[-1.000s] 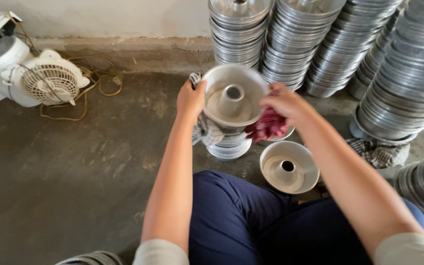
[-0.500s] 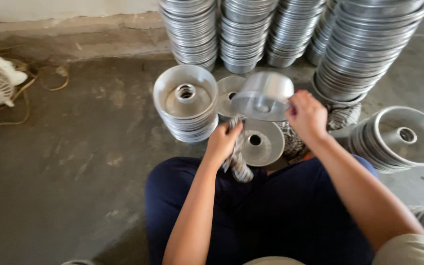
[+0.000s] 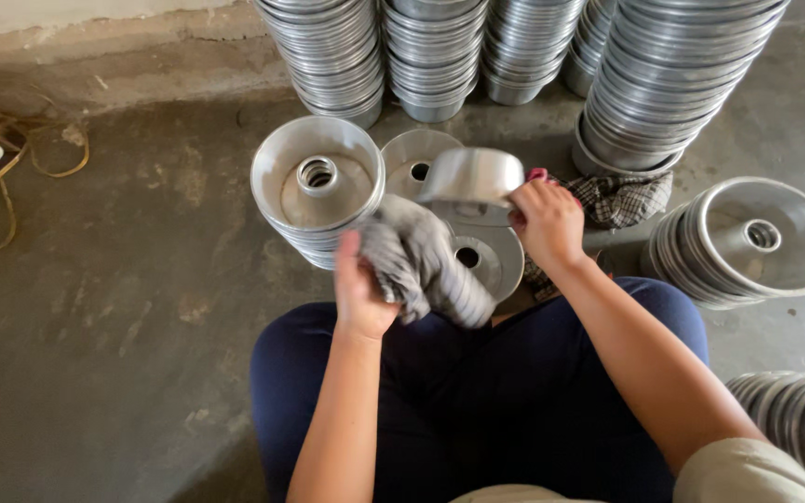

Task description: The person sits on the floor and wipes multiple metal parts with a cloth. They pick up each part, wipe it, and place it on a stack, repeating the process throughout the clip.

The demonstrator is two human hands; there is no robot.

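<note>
A crumpled grey cloth rag [image 3: 421,265] is gripped in the closed left hand [image 3: 362,293], while a shiny round aluminium tube pan [image 3: 472,177] is pinched by its rim in the right hand [image 3: 544,222], tilted on edge above the lap so its surface is offered to the rag. Finished-looking ring pans are kept within reach: a short stack of aluminium ring pans [image 3: 317,186] just beyond the left hand, a flat metal disc with a centre hole [image 3: 486,261] below the held pan, tall leaning columns of nested pans [image 3: 672,74] lined along the concrete floor [image 3: 104,317].

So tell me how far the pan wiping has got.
Done, it seems: a short stack of pans stands upright in front of the left hand. In hand: the right hand holds one pan while the left grips a grey cloth. Left, probably: the tilted stack at right and tall stacks by the wall; wiped or not, I cannot tell.
</note>
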